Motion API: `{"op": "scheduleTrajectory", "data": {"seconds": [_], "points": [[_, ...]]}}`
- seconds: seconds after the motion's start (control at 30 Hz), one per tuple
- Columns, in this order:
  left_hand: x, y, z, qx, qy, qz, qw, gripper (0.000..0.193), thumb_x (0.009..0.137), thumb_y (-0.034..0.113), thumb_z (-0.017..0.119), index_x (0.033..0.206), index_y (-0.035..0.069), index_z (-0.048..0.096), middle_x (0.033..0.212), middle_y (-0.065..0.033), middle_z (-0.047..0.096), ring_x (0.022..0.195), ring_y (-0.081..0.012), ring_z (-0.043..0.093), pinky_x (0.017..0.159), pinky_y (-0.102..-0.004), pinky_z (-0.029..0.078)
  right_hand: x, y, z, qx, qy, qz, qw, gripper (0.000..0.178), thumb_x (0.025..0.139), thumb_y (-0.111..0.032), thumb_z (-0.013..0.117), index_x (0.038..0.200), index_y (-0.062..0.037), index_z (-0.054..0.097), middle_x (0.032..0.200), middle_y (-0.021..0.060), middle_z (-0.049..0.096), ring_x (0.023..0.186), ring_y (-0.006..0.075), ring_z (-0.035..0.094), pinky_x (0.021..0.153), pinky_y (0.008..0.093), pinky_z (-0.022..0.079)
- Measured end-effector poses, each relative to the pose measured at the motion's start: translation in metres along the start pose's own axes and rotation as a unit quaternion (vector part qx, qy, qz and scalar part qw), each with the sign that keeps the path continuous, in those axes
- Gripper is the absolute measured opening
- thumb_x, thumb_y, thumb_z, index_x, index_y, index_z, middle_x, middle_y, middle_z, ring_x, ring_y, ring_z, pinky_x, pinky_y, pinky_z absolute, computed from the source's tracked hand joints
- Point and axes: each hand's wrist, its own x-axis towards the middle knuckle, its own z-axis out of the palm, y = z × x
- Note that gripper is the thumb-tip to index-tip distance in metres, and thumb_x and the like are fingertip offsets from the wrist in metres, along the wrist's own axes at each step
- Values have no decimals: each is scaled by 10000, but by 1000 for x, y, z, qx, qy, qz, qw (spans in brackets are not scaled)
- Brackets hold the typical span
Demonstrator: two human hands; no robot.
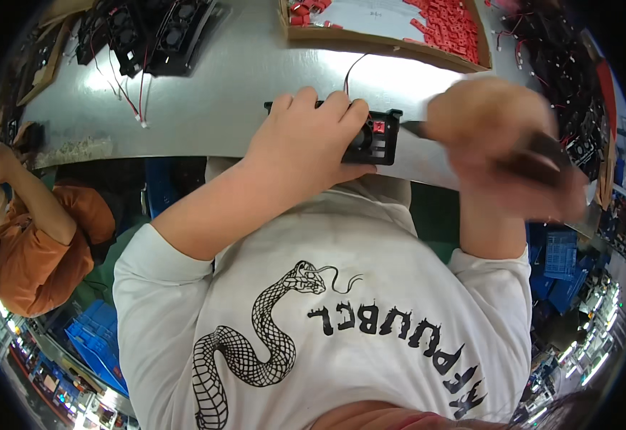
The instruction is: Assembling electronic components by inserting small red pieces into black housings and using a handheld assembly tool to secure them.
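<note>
My left hand [309, 136] is closed over a black plastic fan frame [382, 152] at the table's near edge, covering most of it. A small red plastic part [379, 127] sits at the frame's right end, and a thin cable [347, 77] runs from its far side. Just right of the frame, my right hand [496, 118] is smeared by motion. It is closed around a dark handheld tool [539, 161] whose narrow tip points left toward the frame. The blur hides the tool's exact kind, and whether the tip touches the frame I cannot tell.
A cardboard tray [392, 50] of red plastic parts lies at the far side of the metal table [220, 93]. Black fan assemblies [162, 36] with wires are at far left, more black parts [578, 107] at right. A person in orange [48, 236] works at left, near blue crates [98, 340].
</note>
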Motion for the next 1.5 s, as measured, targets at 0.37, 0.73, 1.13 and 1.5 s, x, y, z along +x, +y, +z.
{"op": "scheduleTrajectory", "data": {"seconds": [0.37, 0.73, 1.13, 1.5], "points": [[-4, 1, -2, -12, -8, 1, 1000, 618, 714, 467, 856, 1149, 109, 600, 995, -51, 624, 869, -283, 622, 771, -428, 488, 9, 1, 12, -127, 32, 64, 989, 824, 838, -761, 475, 863, 55, 587, 759, 127, 570, 716, 247, 538, 674, 348, 437], [-4, 9, 1, 34, 19, -23, 999, 664, 703, 504, 853, 1163, 87, 616, 957, -34, 614, 825, -231, 601, 703, -378, 467, -30, 20, 15, 91, 196, -146, 965, 934, 835, -782, 466, 1212, 67, 563, 1005, 165, 576, 890, 262, 518, 828, 414, 417], [-7, 9, 3, 38, 29, -27, 998, 658, 685, 520, 859, 1132, 99, 620, 914, -21, 597, 780, -206, 580, 655, -358, 440, -38, 34, 17, 68, 209, -174, 960, 944, 820, -776, 492, 1251, 63, 546, 1031, 177, 568, 918, 272, 524, 833, 440, 426], [-4, 4, -1, 26, 20, -12, 999, 618, 716, 501, 849, 1133, 104, 623, 931, -35, 607, 819, -239, 610, 697, -386, 468, -27, 33, 11, -48, 101, -127, 986, 803, 846, -741, 529, 1078, 20, 643, 794, 115, 556, 669, 229, 464, 652, 407, 374]]}}
